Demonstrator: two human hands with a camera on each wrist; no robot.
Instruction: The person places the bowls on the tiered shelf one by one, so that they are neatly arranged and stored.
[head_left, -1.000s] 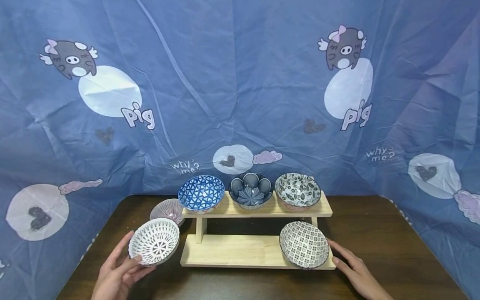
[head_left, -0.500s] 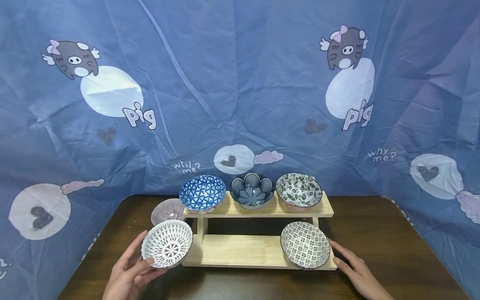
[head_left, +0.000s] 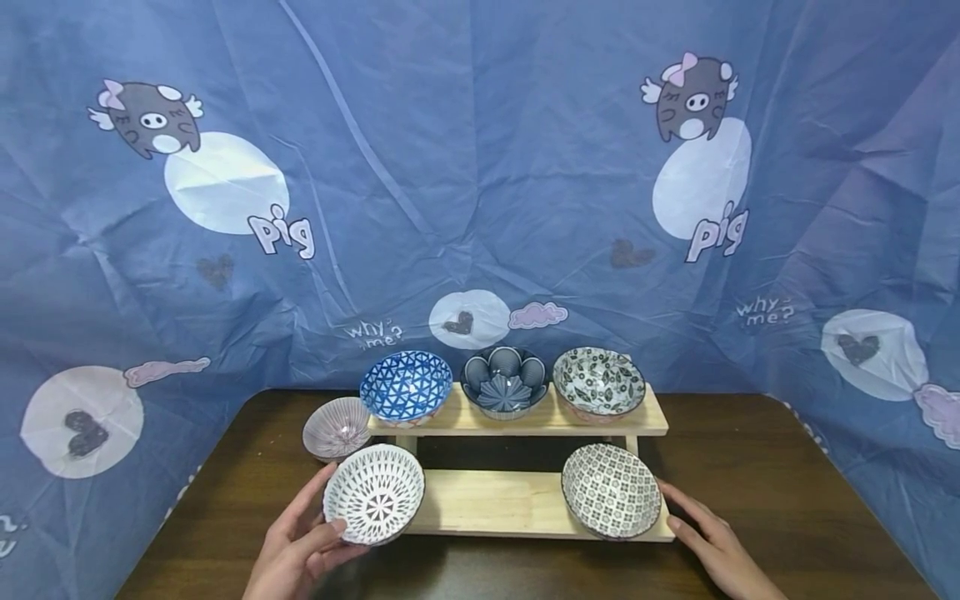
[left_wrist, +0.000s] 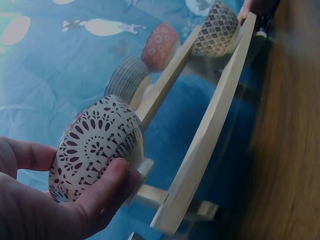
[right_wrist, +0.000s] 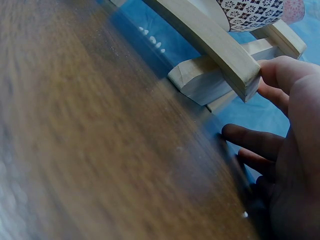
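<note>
My left hand (head_left: 296,546) grips a white bowl with a dark radiating pattern (head_left: 375,493), thumb at the near rim and fingers around its outer side. That bowl is held tilted over the left end of the lower tier of a wooden two-tier stand (head_left: 487,504). In the left wrist view the bowl's patterned outside (left_wrist: 97,147) faces the camera. At the other end, fairly straight fingers of my right hand (head_left: 712,542) touch the lower board's end (right_wrist: 245,80), beside a grey-checked bowl (head_left: 611,490) standing on it. The right hand's other fingers hang loose.
On the upper tier stand a blue triangle-patterned bowl (head_left: 406,386), a dark petal-patterned bowl (head_left: 504,383) and a leaf-patterned bowl (head_left: 598,381). A purplish striped bowl (head_left: 336,427) sits left of the stand on the brown table (head_left: 765,467). Blue printed cloth (head_left: 480,167) hangs behind.
My left hand has carried the white bowl rightward, from left of the stand to over the lower tier's left end. The right hand stays at the board's end.
</note>
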